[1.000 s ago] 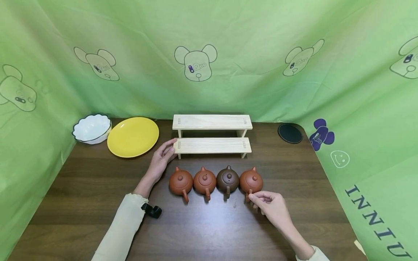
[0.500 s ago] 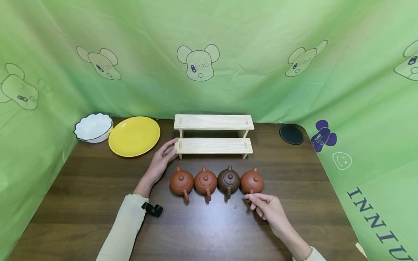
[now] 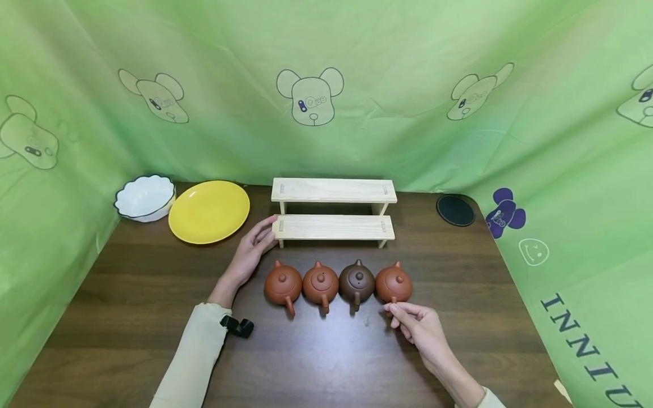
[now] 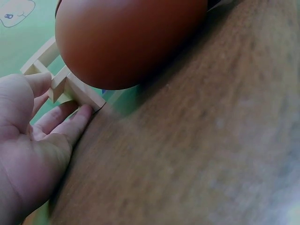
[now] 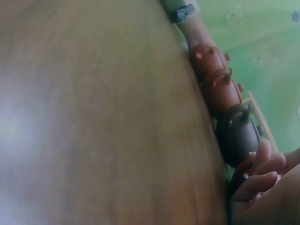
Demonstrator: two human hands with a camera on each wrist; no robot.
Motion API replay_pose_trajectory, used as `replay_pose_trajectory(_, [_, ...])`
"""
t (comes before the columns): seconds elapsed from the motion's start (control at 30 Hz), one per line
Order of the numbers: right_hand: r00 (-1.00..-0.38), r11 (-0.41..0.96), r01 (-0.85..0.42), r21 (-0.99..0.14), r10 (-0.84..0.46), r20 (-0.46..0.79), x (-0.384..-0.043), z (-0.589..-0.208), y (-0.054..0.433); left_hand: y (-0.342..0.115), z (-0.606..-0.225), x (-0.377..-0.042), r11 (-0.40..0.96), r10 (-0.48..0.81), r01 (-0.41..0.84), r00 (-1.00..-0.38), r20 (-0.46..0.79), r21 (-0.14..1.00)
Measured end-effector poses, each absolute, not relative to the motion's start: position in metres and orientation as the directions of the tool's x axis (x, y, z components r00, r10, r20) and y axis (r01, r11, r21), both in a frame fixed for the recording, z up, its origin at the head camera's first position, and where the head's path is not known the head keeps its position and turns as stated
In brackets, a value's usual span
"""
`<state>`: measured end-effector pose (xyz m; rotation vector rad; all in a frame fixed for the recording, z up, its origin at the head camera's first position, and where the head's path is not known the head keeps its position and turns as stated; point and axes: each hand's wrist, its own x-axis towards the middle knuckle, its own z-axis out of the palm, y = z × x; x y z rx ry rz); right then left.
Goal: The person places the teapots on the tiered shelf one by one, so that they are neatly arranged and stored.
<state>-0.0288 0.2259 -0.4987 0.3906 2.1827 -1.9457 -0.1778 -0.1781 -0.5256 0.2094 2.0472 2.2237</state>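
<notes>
In the head view, several small clay teapots stand side by side, handles toward me. From left they are a reddish-brown teapot (image 3: 283,286), another reddish-brown teapot (image 3: 320,285), a dark brown teapot (image 3: 356,284) and a reddish-brown teapot (image 3: 393,285) at the right end. My right hand (image 3: 418,331) pinches the handle of that last one, largely hiding it; in the right wrist view, its fingers (image 5: 260,183) look curled there. Behind the row stands a two-step wooden rack (image 3: 333,228). My left hand (image 3: 250,249) rests its extended fingers against the rack's left end.
A white scalloped bowl (image 3: 145,198) and a yellow oval plate (image 3: 210,212) sit at the back left of the wooden table (image 3: 306,362). At the back right lies a black round mat (image 3: 456,210). Green printed cloth (image 3: 388,136) encloses the back and sides.
The right hand has shifted slightly at the right-end teapot's handle, its thumb and forefinger now covering most of it. The left hand stays at the rack. The head view has shifted slightly.
</notes>
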Motion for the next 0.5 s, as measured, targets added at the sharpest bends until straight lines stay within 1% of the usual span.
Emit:
replay_pose_trajectory(0.2, [-0.947, 0.099, 0.318, -0.943, 0.073, -0.312, -0.0298, -0.4968, 0.2253, -0.1777, -0.5241, -0.1788, -0.091, 0.177, 0.010, -0.984, 0.026, 0.996])
replay_pose_trajectory(0.5, [-0.959, 0.073, 0.280, -0.957, 0.071, -0.275, -0.0312, -0.4910, 0.2279, -0.1777, -0.5229, -0.1773, -0.085, 0.177, -0.003, -0.984, 0.012, 0.996])
